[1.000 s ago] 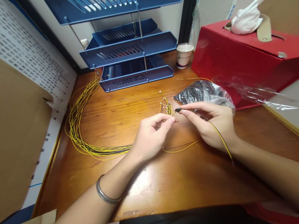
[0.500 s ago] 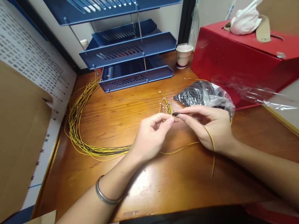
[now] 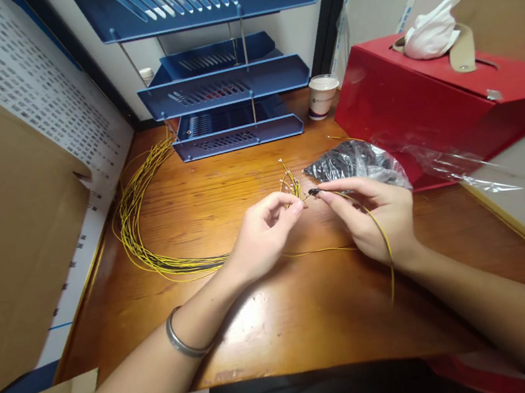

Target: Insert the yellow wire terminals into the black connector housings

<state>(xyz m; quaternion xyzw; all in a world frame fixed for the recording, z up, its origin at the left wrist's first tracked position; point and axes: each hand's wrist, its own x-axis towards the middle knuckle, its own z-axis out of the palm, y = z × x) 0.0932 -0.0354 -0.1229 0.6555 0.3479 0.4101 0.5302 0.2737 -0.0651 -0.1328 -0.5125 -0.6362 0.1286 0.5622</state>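
Note:
Thumb and forefinger of my left hand are pinched on the end of a thin yellow wire. My right hand grips a small black piece between thumb and fingertips. The wire seems to run through or along this piece, then arcs over my right hand and hangs down past its wrist. Just behind my fingertips lie bunched wire ends with small metal tips. A clear plastic bag of black parts rests behind my right hand. To the left, a large coil of yellow and black wire curves over the table.
A blue tiered letter tray stands at the back of the wooden table. Right of it are a paper cup and a red box with a tissue on top. Cardboard borders the left side.
My right hand has shifted right and slightly away from me with the black piece, widening the gap to my left fingertips. More wire shows between them. My left hand has barely moved.

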